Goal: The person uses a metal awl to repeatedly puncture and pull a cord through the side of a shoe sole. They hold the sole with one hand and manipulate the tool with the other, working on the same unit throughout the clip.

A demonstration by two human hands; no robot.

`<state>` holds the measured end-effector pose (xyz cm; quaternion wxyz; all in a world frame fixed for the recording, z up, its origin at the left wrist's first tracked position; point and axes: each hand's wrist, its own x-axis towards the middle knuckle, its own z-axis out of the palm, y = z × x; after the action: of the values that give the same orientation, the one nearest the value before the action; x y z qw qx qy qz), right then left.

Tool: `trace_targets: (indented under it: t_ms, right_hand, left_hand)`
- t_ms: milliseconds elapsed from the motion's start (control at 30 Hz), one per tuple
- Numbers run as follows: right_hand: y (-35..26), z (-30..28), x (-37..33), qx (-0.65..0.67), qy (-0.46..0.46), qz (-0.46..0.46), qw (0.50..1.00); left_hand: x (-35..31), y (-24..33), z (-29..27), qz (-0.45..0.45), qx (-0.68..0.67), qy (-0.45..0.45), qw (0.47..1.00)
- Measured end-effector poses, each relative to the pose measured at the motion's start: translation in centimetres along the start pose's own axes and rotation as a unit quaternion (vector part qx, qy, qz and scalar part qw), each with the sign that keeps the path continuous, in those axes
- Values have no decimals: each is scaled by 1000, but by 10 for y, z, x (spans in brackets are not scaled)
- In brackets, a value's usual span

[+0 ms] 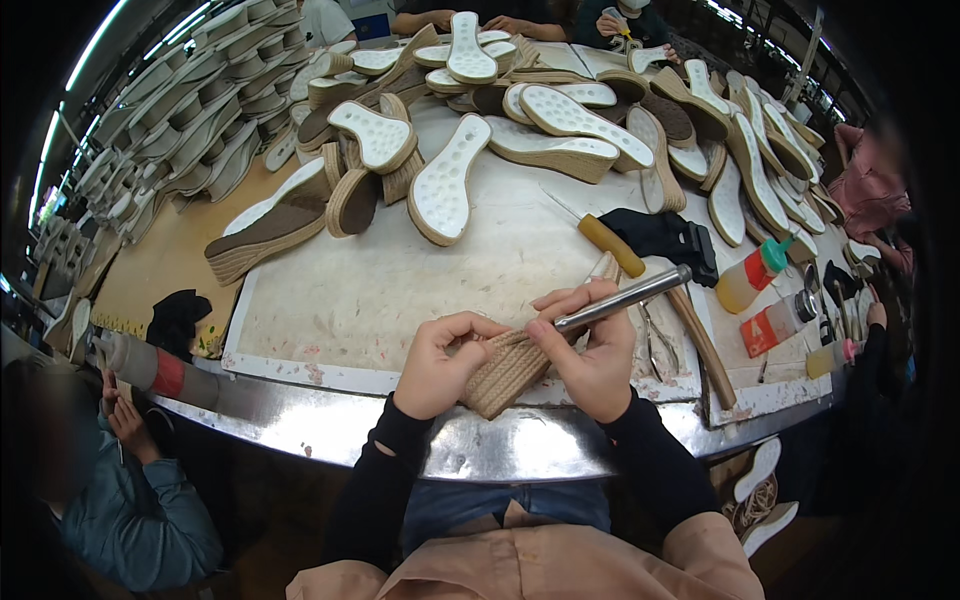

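Note:
A wedge shoe sole (508, 372) wrapped in tan braided rope is held between my two hands at the table's near edge. My left hand (440, 362) grips its left side, with thumb and forefinger pinched at the upper rim. In my right hand (592, 360) lies a metal rod-like tool (625, 298), slanting up to the right, while the thumb presses near the sole's rim. Part of the sole is hidden behind my fingers. Just beyond my right hand are a wooden-handled awl (610, 245), a pair of pliers (655, 340) and a wooden hammer handle (703, 345).
Many wedge soles (565, 125) are heaped across the table's far side, with stacks (215, 100) at left. Glue bottles (752, 275) stand at right; a larger bottle (155, 368) lies left. A co-worker (150, 500) sits at left, others around the table. The metal edge (330, 428) runs before me.

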<state>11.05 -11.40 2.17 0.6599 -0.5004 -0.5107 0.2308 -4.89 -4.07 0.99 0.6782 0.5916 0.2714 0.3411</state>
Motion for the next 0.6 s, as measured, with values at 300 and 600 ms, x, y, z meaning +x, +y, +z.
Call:
trace_targets:
  t_ms: [300,600]
  right_hand:
    - [6,-5,3,-176,-30,-112,977]
    - [5,-4,2,-154,-36,-98,983]
  left_hand:
    - [-1,-9,-3,34,43,-3,999]
    - [-1,-8,-4,62,72,-8,995]
